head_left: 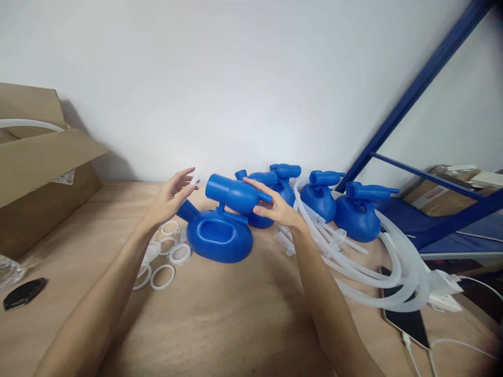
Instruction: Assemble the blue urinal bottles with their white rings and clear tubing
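Note:
In front of me a blue plastic bottle [220, 238] with a spout at its left lies on the table. Just over it, my right hand [281, 207] is closed around the narrow end of a blue tubular adapter [231, 192], its wide mouth pointing left. My left hand [173, 195] is by the spout and pinches a small white piece [194, 180], perhaps a ring seen edge-on. Several white rings [162, 277] lie below my left wrist. Behind the right hand stand more blue bottles [359, 220], topped with similar blue pieces.
Translucent hoses [404, 262] curl across the right side, partly over a phone [408, 319] with cables. An open cardboard box [47, 193] stands at the left, with a dark flat object [25, 294] in front. A blue metal frame [412, 99] rises at the right. The wall [196, 78] bounds the back.

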Action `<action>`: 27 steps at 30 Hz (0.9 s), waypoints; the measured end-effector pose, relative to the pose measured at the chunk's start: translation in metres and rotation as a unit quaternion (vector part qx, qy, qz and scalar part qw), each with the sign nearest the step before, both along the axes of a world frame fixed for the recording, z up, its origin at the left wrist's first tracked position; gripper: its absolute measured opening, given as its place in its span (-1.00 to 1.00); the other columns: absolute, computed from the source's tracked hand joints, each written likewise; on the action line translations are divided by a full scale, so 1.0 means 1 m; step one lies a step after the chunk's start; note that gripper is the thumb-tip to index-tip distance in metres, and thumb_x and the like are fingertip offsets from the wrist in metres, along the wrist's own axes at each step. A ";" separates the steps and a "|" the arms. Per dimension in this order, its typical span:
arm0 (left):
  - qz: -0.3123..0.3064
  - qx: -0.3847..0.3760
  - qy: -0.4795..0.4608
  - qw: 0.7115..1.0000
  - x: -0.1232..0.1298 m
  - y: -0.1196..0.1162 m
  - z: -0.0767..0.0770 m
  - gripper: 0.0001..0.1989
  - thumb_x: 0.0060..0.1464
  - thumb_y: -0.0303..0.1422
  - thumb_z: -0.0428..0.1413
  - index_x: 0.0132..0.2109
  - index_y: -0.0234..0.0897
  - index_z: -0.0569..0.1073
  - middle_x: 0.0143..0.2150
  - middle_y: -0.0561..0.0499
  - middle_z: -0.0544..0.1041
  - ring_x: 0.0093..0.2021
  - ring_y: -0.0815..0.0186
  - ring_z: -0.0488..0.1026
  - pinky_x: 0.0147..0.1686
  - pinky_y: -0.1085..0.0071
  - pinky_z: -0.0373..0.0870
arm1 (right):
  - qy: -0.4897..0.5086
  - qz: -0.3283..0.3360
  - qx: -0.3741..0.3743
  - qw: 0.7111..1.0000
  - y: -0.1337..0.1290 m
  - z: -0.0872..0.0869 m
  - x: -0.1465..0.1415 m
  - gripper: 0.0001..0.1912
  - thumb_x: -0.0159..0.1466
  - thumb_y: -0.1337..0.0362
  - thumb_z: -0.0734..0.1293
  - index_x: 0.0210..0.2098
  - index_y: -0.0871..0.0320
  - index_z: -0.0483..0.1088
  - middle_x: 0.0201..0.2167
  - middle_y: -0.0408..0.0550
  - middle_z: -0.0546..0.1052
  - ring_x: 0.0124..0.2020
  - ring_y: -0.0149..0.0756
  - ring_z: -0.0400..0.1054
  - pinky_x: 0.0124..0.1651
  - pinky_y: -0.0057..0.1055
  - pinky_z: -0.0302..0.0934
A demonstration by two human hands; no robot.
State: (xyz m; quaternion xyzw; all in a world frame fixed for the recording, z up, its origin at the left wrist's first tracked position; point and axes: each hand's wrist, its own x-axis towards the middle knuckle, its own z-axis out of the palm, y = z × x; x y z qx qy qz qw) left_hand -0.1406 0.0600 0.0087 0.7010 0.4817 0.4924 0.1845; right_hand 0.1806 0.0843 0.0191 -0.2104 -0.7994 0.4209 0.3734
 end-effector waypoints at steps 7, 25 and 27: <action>-0.147 -0.044 -0.026 0.988 0.025 -0.032 0.022 -0.27 0.18 0.08 0.26 0.37 -0.16 0.42 0.30 -0.23 0.52 0.22 -0.04 0.52 0.13 0.16 0.56 | 0.009 0.026 -0.023 0.999 -0.004 0.001 0.017 -0.09 0.21 -0.21 0.51 0.43 -0.03 0.28 0.49 0.02 0.27 0.47 0.20 0.18 0.37 0.09 0.30; -0.086 -0.032 -0.054 0.994 0.039 -0.049 0.026 -0.24 -0.30 0.02 0.53 0.09 -0.14 0.69 -0.02 -0.11 0.73 -0.08 -0.11 0.70 0.04 -0.11 0.68 | 0.047 0.114 -0.129 0.984 -0.002 -0.004 0.013 0.02 0.14 -0.25 0.54 0.43 0.11 0.28 0.35 0.23 0.43 0.24 0.25 0.47 0.11 -0.02 0.51; -0.082 -0.026 -0.052 0.995 0.040 -0.051 0.025 -0.25 -0.27 0.02 0.52 0.10 -0.15 0.68 -0.01 -0.11 0.72 -0.08 -0.11 0.70 0.04 -0.10 0.68 | 0.049 0.132 -0.163 0.977 0.000 -0.007 0.012 0.08 0.15 -0.25 0.53 0.48 0.10 0.19 0.27 0.25 0.50 0.09 0.21 0.58 -0.01 -0.05 0.56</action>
